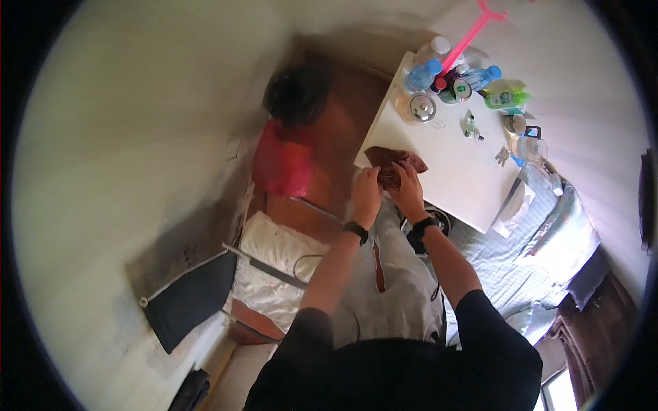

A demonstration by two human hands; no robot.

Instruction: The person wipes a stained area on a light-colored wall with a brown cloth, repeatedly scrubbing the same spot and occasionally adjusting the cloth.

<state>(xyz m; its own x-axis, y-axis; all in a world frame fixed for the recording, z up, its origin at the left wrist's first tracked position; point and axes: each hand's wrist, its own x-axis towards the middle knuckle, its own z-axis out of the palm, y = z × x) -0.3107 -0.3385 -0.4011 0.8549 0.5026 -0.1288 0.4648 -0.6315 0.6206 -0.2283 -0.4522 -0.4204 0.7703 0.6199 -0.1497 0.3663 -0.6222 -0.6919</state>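
At the near left edge of the white table [466, 168], a brown piece of soft material [384, 156], like cloth or leather, lies bunched and folded. My left hand [367, 196] is closed on its near left part, fingers curled in. My right hand [409, 190] grips the right side, with its fingers bent over the folds. Between the two hands the material is gathered into a dark lump. Whether anything is wrapped inside it cannot be seen. Each wrist wears a black band.
Across the tabletop stand a glass teapot [419, 109], blue-capped bottles [421, 77], a green bottle [506, 99] and a glass jug [531, 148]. Keys [503, 156] lie nearby. Left of me are a red bag [281, 161], a black bag [297, 94] and a chair [192, 298]. A bed [504, 270] adjoins the table.
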